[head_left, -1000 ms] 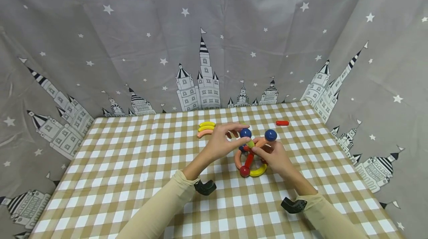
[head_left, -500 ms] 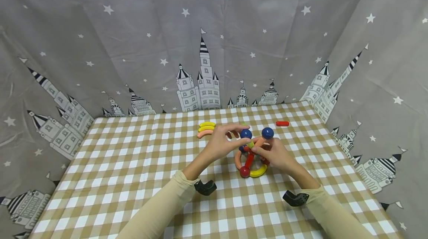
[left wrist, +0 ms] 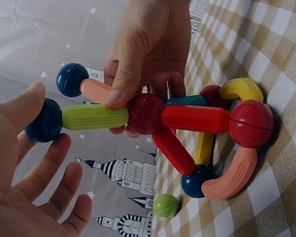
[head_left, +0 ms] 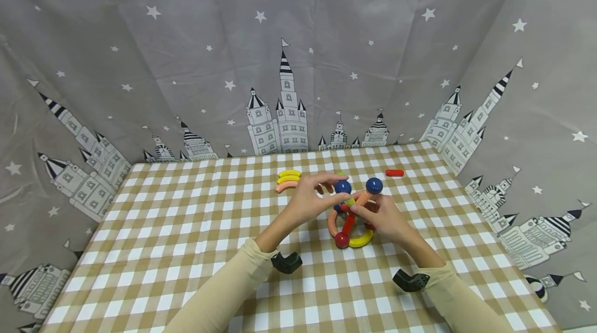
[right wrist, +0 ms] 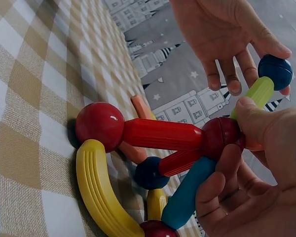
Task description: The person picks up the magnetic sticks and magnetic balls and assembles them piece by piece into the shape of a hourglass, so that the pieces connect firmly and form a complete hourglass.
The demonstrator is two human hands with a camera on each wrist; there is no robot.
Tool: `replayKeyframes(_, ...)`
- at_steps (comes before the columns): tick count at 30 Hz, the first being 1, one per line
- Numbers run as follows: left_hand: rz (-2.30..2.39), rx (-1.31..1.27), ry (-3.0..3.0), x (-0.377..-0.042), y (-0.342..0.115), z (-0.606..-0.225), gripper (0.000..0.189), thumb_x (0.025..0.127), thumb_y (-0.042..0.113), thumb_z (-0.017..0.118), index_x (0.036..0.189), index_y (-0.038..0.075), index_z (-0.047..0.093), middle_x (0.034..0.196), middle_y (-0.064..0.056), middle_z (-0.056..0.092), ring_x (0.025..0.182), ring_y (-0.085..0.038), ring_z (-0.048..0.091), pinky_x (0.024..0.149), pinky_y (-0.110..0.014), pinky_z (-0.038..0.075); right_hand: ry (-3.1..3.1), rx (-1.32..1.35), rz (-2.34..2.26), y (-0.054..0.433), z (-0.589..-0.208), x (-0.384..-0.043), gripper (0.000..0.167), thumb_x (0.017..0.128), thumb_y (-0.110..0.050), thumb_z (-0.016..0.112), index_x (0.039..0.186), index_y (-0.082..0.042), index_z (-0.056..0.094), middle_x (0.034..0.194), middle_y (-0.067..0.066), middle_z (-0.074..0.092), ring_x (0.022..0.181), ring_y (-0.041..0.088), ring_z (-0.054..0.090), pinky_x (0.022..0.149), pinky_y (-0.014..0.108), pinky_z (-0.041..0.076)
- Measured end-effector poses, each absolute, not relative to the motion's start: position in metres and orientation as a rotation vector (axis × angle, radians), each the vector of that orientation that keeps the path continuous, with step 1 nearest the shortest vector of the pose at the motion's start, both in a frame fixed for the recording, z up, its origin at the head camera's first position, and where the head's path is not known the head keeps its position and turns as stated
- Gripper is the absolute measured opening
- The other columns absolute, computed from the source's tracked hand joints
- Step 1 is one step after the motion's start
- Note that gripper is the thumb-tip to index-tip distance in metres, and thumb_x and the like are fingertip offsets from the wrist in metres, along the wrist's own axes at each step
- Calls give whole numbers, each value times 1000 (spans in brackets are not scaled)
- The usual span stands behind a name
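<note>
A ball-and-stick building toy stands on the checked cloth, with a ring of balls and curved sticks such as a yellow one (right wrist: 101, 187) at its base. Red sticks (left wrist: 195, 119) and a teal stick (right wrist: 187, 190) lean up to a dark red ball (left wrist: 146, 113). From that ball rise a lime stick (left wrist: 94, 117) and an orange stick (left wrist: 94, 90), each tipped with a blue ball. My left hand (head_left: 313, 197) pinches the blue ball (left wrist: 45, 120) on the lime stick between thumb and fingers. My right hand (head_left: 384, 217) grips the model around the dark red ball, thumb across the stick ends.
Yellow curved sticks (head_left: 289, 176) and an orange curved stick (head_left: 286, 186) lie beyond my left hand. A short red stick (head_left: 394, 173) lies at the back right. In the left wrist view a lime ball (left wrist: 166, 205) rests on the cloth behind the model. A grey curtain (head_left: 210, 63) hangs behind the table.
The orange stick with its blue ball has tilted slightly left, nearer the other blue ball, as my right hand shifted. My left hand has stayed on its ball.
</note>
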State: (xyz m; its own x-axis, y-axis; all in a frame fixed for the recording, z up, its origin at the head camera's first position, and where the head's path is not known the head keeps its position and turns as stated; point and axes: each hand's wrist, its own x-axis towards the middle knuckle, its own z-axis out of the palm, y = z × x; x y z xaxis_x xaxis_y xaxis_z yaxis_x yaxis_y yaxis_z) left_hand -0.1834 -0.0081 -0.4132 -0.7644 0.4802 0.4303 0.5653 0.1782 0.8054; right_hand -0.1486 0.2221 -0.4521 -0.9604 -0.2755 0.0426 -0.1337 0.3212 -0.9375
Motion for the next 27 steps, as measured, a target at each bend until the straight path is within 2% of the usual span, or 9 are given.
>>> replayKeyframes(4, -1654, -1043, -2364, -184, -9, -414, 38, 89, 20, 82, 125, 14, 74, 106, 1, 75, 89, -22, 65, 78, -42, 56, 2466, -398, -1715, 222, -451, -148, 28, 101, -27, 69, 124, -12, 68, 121, 8, 70, 99, 27, 65, 89, 37, 53)
replayKeyframes(7, -1662, -1012, -2380, -184, -11, -416, 41, 91, 22, 81, 130, 14, 71, 107, 1, 74, 91, -19, 65, 80, -47, 55, 2464, -408, -1728, 221, -451, -147, 27, 101, -26, 69, 123, -11, 68, 120, 8, 71, 101, 27, 65, 90, 37, 53)
replayKeyframes(9, -1672, -968, -2389, -184, -16, -417, 41, 93, 23, 79, 132, 15, 70, 106, 0, 74, 92, -19, 65, 81, -47, 54, 2457, -415, -1734, 221, -451, -147, 27, 101, -26, 69, 122, -10, 68, 121, 8, 71, 104, 26, 66, 93, 38, 53)
replayKeyframes(13, -1676, -817, -2397, -189, -30, -425, 38, 95, 25, 76, 132, 18, 70, 104, 1, 73, 89, -17, 65, 78, -40, 54, 2455, -390, -1733, 220, -451, -148, 28, 100, -28, 70, 121, -9, 68, 123, 8, 71, 112, 27, 66, 100, 46, 51)
replayKeyframes(16, -1674, -708, -2387, -198, -45, -434, 37, 94, 22, 76, 130, 17, 70, 105, -5, 73, 86, -18, 66, 74, -34, 53, 2465, -353, -1721, 219, -451, -148, 29, 99, -28, 70, 121, -9, 68, 124, 9, 70, 114, 28, 65, 102, 51, 50)
replayKeyframes(21, -1619, -571, -2414, -216, -70, -449, 38, 92, 19, 79, 129, 13, 70, 110, -18, 71, 86, -23, 65, 75, -34, 52, 2468, -325, -1703, 219, -451, -147, 27, 99, -28, 71, 119, -10, 67, 126, 9, 69, 114, 28, 65, 102, 51, 50)
replayKeyframes(27, -1532, -475, -2504, -229, -90, -464, 42, 87, 18, 84, 125, 8, 71, 112, -20, 69, 89, -31, 64, 77, -40, 50, 2457, -330, -1711, 218, -450, -147, 24, 99, -28, 71, 115, -10, 68, 125, 9, 69, 113, 28, 65, 101, 51, 51)
